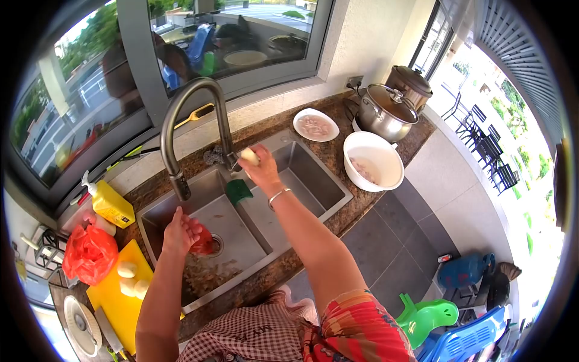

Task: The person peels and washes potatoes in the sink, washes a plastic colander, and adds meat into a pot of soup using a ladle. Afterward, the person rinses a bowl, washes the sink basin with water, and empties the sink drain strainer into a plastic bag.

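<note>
My right hand [259,169] is closed on a peeled potato [249,157], close beside the base of the faucet [224,130] above the sink divider. Under the faucet spout, over the left basin, my left hand [181,232] is partly curled with its thumb apart from the fingers. A red plastic bag [205,241] lies just behind those fingers, near the drain; whether they touch it is hard to tell. Brown peelings [208,279] lie in the front of the left basin of the sink [238,226]. A green scraper-like piece [239,191] rests at the divider.
At left, a yellow cutting board [111,314] carries peeled potatoes [128,286] and a knife [108,330]. Nearby are another red bag [91,253] and a yellow pump bottle [111,203]. At right stand a plate of meat [316,136], a white bowl [383,157] and a steel pot [386,114].
</note>
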Demonstrator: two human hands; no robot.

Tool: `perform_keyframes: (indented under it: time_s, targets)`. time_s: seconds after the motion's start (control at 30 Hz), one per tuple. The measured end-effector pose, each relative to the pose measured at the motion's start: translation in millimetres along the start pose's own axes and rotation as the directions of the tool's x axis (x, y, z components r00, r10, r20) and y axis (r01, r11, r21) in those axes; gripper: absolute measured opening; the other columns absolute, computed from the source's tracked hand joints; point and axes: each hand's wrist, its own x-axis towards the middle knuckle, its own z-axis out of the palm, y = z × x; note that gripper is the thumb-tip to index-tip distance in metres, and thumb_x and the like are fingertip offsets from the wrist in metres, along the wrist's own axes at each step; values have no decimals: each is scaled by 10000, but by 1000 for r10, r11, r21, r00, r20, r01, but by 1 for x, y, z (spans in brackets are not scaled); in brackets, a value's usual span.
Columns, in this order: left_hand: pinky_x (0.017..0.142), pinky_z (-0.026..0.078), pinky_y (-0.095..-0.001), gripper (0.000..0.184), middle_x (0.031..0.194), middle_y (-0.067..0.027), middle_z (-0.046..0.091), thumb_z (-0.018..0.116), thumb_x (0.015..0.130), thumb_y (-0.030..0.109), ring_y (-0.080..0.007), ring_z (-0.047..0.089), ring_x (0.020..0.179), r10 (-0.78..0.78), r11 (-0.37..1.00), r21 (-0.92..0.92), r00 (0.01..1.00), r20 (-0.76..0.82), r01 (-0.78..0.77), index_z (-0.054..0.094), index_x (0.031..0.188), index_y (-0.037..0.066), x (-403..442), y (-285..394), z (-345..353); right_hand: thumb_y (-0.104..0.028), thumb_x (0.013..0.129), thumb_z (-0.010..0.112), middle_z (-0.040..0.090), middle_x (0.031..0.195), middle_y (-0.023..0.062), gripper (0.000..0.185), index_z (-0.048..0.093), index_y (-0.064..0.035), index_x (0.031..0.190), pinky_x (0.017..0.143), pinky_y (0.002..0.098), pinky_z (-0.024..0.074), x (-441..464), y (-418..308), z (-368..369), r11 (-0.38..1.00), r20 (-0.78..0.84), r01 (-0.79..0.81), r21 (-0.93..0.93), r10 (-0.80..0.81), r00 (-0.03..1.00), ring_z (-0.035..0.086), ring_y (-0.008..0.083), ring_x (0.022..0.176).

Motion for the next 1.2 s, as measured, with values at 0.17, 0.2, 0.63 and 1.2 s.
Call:
perform_keyframes:
  time_s: [0.17,0.2,0.63,1.2]
  targets:
    - [738,507,-416,343,995,-93,670,555,997,442,-267,657,854,-51,992,-111,999,9,52,611,1094,117,39,2,6,-360,751,792,556,1355,193,484,701,-49,1111,1058,404,448,-1,4,-2,999,95,41,-17,-40,995,521,351,1288]
    - [752,511,-417,345,1027,-100,665,558,996,431,-274,654,870,-43,991,-123,999,-7,42,607,1125,114,45,2,8,-358,752,791,560,1346,192,480,701,-49,1108,1054,409,451,-2,5,-4,1000,103,10,-24,-8,995,531,353,1275]
    - [860,533,-437,515,1000,-142,726,489,985,541,-329,694,951,206,482,849,970,129,-215,698,1068,77,30,-9,32,-395,834,749,676,952,71,454,675,-36,1103,781,379,552,-105,-6,53,742,320,-566,360,472,822,677,249,854]
    - [807,545,-500,296,961,-222,685,533,935,294,-414,676,878,430,201,920,874,226,-337,682,916,39,-119,-111,-84,-588,895,657,652,938,-1,415,625,-222,1089,847,447,500,-111,-51,165,77,818,-928,366,448,360,632,198,866]
